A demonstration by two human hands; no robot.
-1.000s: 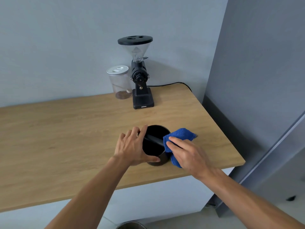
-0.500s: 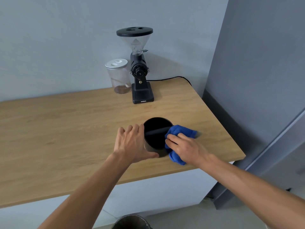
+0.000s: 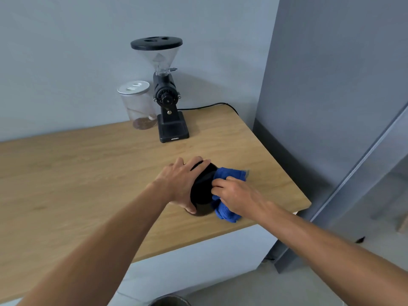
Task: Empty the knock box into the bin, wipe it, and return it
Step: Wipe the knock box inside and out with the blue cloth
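Near the front right corner of the desk (image 3: 88,173) sits the knock box (image 3: 202,191), tipped away from me so its dark side faces up. My left hand (image 3: 181,184) is wrapped around its left side, fingers over the far rim and thumb low by the base — that holds it steady at an angle while I rub. My right hand (image 3: 234,195) is closed on the blue cloth (image 3: 229,175), pressing it against the box's right side, so I judge the wiping step is under way. Further back stand the coffee grinder (image 3: 165,96) and a lidded jar (image 3: 138,104) — well apart. A bin's rim (image 3: 170,301) shows below the desk edge.
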